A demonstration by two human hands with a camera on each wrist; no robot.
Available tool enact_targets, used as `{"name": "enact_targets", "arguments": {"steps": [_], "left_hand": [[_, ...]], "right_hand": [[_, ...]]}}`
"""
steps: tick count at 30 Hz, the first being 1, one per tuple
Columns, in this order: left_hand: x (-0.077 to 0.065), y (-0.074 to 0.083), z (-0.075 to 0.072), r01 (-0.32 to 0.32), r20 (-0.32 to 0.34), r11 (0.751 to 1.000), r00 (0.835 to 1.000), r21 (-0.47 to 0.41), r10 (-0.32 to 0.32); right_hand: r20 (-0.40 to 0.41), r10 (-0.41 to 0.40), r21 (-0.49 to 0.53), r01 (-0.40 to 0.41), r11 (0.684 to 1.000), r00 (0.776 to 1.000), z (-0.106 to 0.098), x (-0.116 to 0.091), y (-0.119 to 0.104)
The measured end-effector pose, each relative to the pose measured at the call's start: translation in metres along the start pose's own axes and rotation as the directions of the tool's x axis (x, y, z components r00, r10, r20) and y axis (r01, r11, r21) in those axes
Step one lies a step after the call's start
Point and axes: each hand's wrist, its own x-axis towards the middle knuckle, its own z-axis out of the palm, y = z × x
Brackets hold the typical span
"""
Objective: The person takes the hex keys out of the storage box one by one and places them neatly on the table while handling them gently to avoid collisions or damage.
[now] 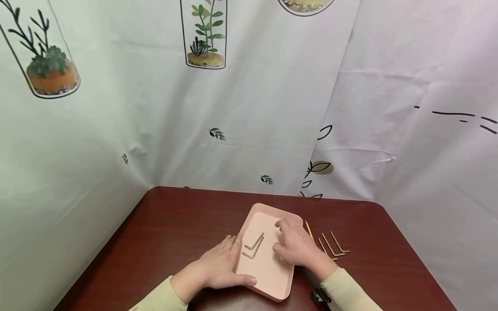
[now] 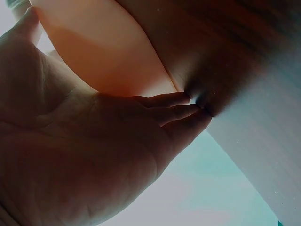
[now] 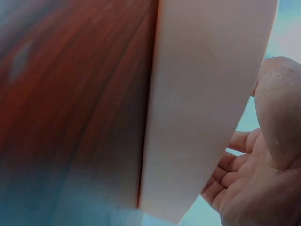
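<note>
Rods (image 1: 257,247), an L-shaped pair lying loose in the pink tray (image 1: 270,276), could slide askew if the left hand (image 1: 219,264), straight-fingered at its left side, nudges it, or the right hand (image 1: 297,246), thumb and fingertips apart above it, brushes them.

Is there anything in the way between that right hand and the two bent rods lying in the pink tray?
Nothing visible: in the head view, only bare floor of the pink tray shows between the right hand and the two bent rods.
</note>
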Motion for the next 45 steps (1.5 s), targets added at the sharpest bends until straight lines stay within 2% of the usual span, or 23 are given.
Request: {"name": "enact_targets", "arguments": {"steps": [6, 12, 25, 45], "left_hand": [[-0.001, 0.003, 0.000, -0.003, 0.002, 1.000, 1.000, 0.004, 0.003], [-0.001, 0.003, -0.004, -0.005, -0.004, 1.000, 1.000, 0.018, 0.005], [0.000, 0.002, -0.003, 0.004, -0.002, 1.000, 1.000, 0.026, -0.004], [0.000, 0.001, 0.000, -0.019, 0.006, 1.000, 1.000, 0.016, 0.019]], "right_hand": [[0.050, 0.025, 0.005, -0.026, 1.000, 0.998, 0.004, 0.003, -0.012], [0.043, 0.008, -0.006, -0.008, 1.000, 0.999, 0.004, 0.009, -0.020], [0.047, 0.026, 0.019, -0.027, 0.999, 0.999, 0.008, 0.019, -0.030], [0.064, 0.020, 0.039, -0.022, 0.999, 0.998, 0.015, 0.021, -0.036]]}}
